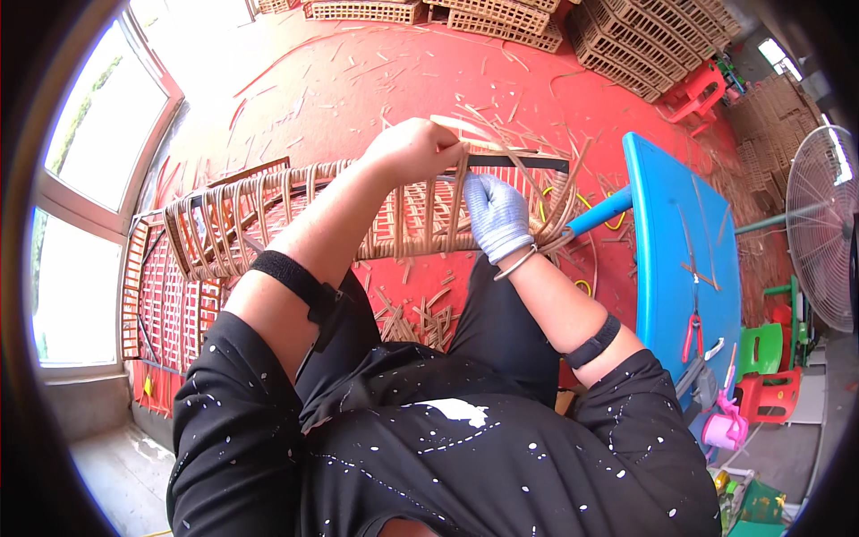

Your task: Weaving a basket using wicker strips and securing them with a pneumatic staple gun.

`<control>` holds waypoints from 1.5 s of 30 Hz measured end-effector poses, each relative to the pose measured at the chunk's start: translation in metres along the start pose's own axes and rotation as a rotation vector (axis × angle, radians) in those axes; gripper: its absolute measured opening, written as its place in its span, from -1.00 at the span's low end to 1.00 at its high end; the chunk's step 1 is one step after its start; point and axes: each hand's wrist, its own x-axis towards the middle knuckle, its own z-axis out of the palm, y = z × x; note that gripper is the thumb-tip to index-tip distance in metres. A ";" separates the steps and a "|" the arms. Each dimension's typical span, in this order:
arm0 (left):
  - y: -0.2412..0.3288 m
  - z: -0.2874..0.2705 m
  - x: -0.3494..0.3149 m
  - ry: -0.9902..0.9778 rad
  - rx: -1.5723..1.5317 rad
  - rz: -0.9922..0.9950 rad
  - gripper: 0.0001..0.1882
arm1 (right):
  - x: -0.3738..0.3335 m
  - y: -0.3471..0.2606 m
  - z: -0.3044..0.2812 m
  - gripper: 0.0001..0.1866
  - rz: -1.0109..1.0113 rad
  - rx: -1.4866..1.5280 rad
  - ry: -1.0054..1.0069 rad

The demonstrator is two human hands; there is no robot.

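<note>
A long woven rattan frame (412,243) lies across in front of my knees, with tan strips wound over dark bars. My bare left hand (413,150) is at its far edge, thumb and fingers pinched on a rattan strip (462,166) that loops over the dark bar (519,162). Close beside it, my right hand (497,215) wears a pale knitted glove. Its fingers are curled against the frame next to that same strip, and the fingertips are partly hidden. Loose strip ends (573,179) fan out from the frame's right end.
A blue table (658,215) stands at the right, holding red-handled pliers (693,336). Beyond it are a large fan (821,224) and small green and red stools (768,396). Stacked woven crates (626,49) line the back. Rattan scraps litter the red floor (331,98).
</note>
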 end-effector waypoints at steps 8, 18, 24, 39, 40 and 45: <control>0.003 0.002 -0.006 0.127 0.087 0.096 -0.61 | -0.004 -0.020 -0.016 -0.64 -0.176 0.119 0.037; -0.001 0.007 -0.005 0.115 0.080 0.064 -0.57 | 0.067 -0.042 -0.058 -0.73 -0.458 -0.459 0.131; 0.000 0.008 -0.011 0.231 0.005 0.141 -0.68 | 0.134 -0.046 -0.029 -0.71 -0.329 -0.779 -0.365; 0.005 0.002 -0.005 0.094 -0.073 0.189 -0.62 | 0.170 -0.003 0.008 -0.61 -0.140 -0.979 -0.937; 0.005 0.000 -0.001 0.063 -0.062 0.186 -0.61 | 0.171 -0.004 0.007 -0.61 -0.113 -0.978 -0.960; 0.008 -0.008 0.017 -0.113 -0.149 0.123 -0.68 | 0.157 -0.020 -0.013 -0.66 -0.042 -0.850 -0.603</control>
